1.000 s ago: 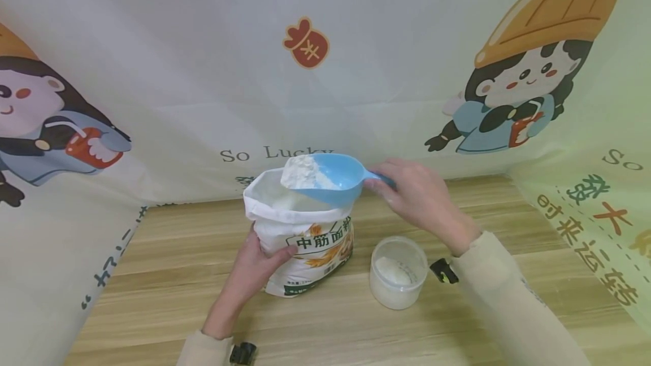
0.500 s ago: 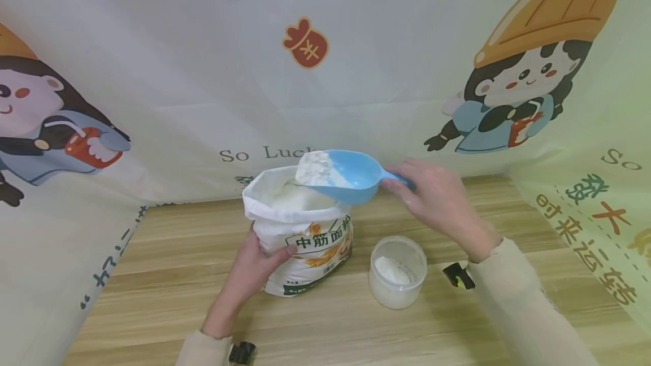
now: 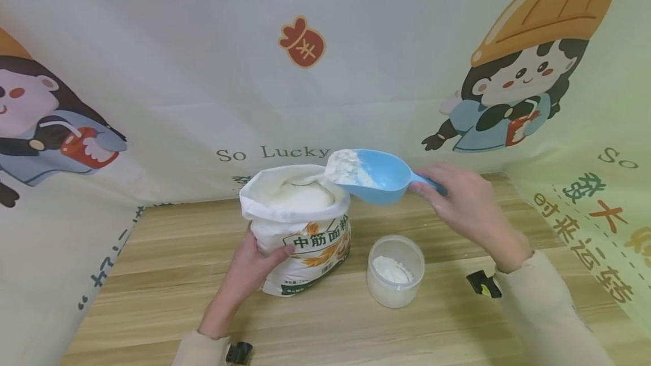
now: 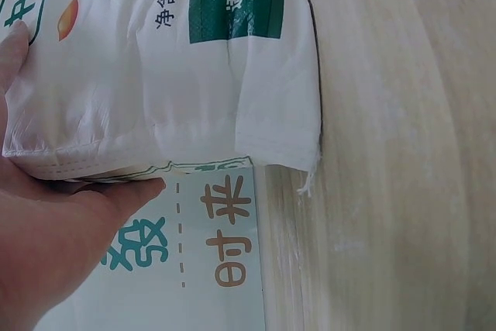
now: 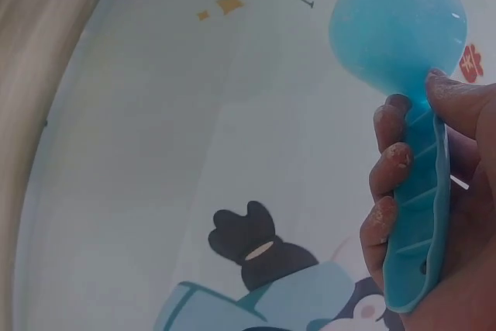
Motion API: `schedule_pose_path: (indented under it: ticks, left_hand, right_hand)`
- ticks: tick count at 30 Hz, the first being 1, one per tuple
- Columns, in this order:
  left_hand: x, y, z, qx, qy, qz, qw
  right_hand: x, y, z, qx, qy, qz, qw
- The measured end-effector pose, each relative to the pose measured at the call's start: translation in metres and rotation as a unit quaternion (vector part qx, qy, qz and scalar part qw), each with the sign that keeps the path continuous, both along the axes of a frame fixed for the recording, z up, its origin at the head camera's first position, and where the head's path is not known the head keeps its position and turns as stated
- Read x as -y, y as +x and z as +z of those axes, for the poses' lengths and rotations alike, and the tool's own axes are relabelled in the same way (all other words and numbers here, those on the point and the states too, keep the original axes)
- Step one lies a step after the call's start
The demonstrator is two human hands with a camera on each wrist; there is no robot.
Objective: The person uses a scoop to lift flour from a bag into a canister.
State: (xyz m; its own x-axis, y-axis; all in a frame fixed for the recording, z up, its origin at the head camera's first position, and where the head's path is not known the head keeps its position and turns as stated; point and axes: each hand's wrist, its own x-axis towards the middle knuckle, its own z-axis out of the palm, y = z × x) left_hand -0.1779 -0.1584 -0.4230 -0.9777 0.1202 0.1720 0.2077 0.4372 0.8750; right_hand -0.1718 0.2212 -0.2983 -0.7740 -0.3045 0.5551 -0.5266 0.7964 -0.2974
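A blue scoop (image 3: pixel 383 171) carries white flour (image 3: pixel 348 168) at its front end, just over the right rim of the flour bag. My right hand (image 3: pixel 465 205) grips its handle; in the right wrist view the fingers (image 5: pixel 391 168) curl round the ribbed handle and are dusted with white. The white flour bag (image 3: pixel 300 242) stands upright with its mouth folded outward, flour visible inside. My left hand (image 3: pixel 254 264) holds the bag's left side, thumb on the front and fingers behind. A clear round tub (image 3: pixel 395 290) partly filled with flour stands right of the bag.
The wood-grain table (image 3: pixel 168 258) lies under the bag and tub. A printed cloth backdrop (image 3: pixel 203 72) rises behind and along both sides of it. Black wrist straps (image 3: pixel 484 284) show on both sleeves.
My right hand has moved rightward with the loaded scoop, from over the bag's mouth to its right rim. More of the flour inside the bag shows. The left hand keeps its hold.
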Motion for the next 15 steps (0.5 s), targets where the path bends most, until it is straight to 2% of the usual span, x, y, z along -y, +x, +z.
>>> schedule_pose_path:
  ticks: [15]
  left_hand:
    - [-0.001,0.001,0.001,0.001,0.002,-0.003,1.0000]
  right_hand:
    - [-0.027,0.009,-0.022,-0.018,-0.009,-0.003,0.9998]
